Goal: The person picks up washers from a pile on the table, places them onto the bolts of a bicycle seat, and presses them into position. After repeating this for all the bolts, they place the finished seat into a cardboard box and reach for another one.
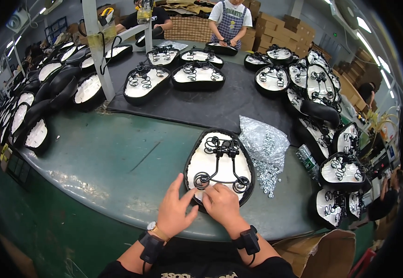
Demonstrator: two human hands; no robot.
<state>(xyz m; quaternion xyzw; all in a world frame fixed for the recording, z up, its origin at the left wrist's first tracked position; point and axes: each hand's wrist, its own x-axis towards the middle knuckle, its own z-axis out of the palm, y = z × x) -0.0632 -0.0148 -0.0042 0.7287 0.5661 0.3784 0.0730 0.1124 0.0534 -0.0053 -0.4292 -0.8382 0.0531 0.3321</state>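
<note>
A bicycle saddle (pixel 202 160) lies upside down in front of me, its white underside framed by a black rim. On it sits a black wire spring frame with a clamp at the far end and a coil spring (pixel 202 180) at the near left. My right hand (pixel 222 204) is at the saddle's near edge, fingers bent and pressed together beside that coil; whatever they pinch is hidden. My left hand (pixel 176 211) is open, fingers spread, with the index fingertip close to the same coil. Loose metal nuts (pixel 268 178) spill from a clear plastic bag (pixel 261 134) right of the saddle.
Several upturned saddles with springs (pixel 342 169) are piled at the right; others (pixel 143 83) stand on a black mat (pixel 192 106). Saddles without springs (pixel 37 134) line the left, near a metal post (pixel 97 51). Two people (pixel 231 23) work across the green table (pixel 104 143).
</note>
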